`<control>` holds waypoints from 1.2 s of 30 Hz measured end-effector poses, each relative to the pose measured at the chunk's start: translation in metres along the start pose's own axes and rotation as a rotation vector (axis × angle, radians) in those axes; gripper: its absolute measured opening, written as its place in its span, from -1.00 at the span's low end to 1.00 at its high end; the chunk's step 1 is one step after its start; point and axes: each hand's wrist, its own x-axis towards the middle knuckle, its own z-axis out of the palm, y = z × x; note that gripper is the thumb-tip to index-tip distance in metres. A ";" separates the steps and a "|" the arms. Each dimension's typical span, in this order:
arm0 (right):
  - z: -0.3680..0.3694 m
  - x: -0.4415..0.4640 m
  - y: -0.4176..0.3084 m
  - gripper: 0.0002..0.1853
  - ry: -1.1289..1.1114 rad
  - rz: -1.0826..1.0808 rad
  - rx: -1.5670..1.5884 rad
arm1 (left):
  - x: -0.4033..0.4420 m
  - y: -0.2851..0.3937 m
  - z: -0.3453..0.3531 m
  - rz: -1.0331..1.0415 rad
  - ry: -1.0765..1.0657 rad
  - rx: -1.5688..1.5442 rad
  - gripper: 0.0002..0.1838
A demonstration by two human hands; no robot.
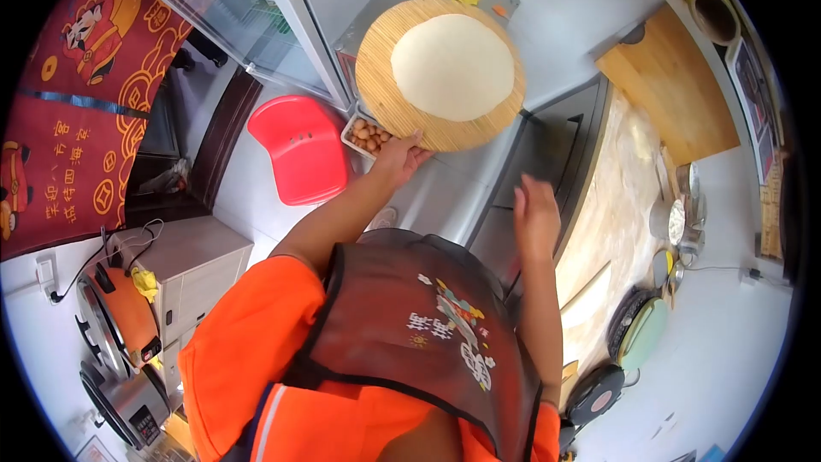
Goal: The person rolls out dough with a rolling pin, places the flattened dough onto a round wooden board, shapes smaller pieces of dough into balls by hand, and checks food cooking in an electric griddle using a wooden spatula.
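Note:
A flat round sheet of pale dough (453, 67) lies on a round wooden board (376, 60). My left hand (400, 159) grips the board's near edge, with the fingers partly hidden beneath it. To the right, my right hand (537, 210) is raised beside the floured worktop, with its fingers apart and nothing in it. The board is held out over the floor, close to a box of eggs (368, 135).
A red stool (301, 151) stands left of the board, near a glass-door cabinet (239, 13). Along the right runs the floured worktop (620, 197) with a wooden board (676, 81), bowls and round pans. Cookers (128, 316) sit at the lower left.

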 end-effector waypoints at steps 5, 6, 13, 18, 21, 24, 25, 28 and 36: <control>0.042 0.052 -0.025 -0.88 0.044 -0.153 -0.197 | -0.043 0.004 0.016 0.007 0.015 0.029 -0.66; 0.052 0.054 -0.027 -0.92 0.050 -0.195 -0.253 | -0.048 0.006 0.017 0.005 0.011 0.033 -0.65; 0.075 0.053 -0.047 -0.92 -0.098 -0.295 -0.348 | -0.085 0.014 0.021 0.026 0.037 0.000 -0.60; 0.102 0.061 -0.059 -0.90 -0.212 -0.159 -0.244 | -0.092 0.026 0.005 0.073 0.029 0.044 -0.61; 0.096 0.071 -0.062 -0.84 -0.341 0.122 -0.051 | -0.095 0.036 0.002 0.104 0.057 0.054 -0.64; 0.103 0.085 -0.026 -0.79 -0.309 0.389 0.269 | -0.086 0.042 -0.018 0.119 0.086 0.088 -0.64; 0.106 0.093 -0.004 -0.78 -0.268 0.459 0.391 | -0.082 0.045 -0.024 0.124 0.081 0.075 -0.64; 0.085 0.118 0.020 -0.78 -0.303 0.550 0.511 | -0.086 0.051 -0.031 0.134 0.096 0.046 -0.63; 0.114 0.095 -0.061 -0.88 -0.192 -0.415 -0.116 | -0.081 0.050 -0.027 0.172 0.136 0.025 -0.56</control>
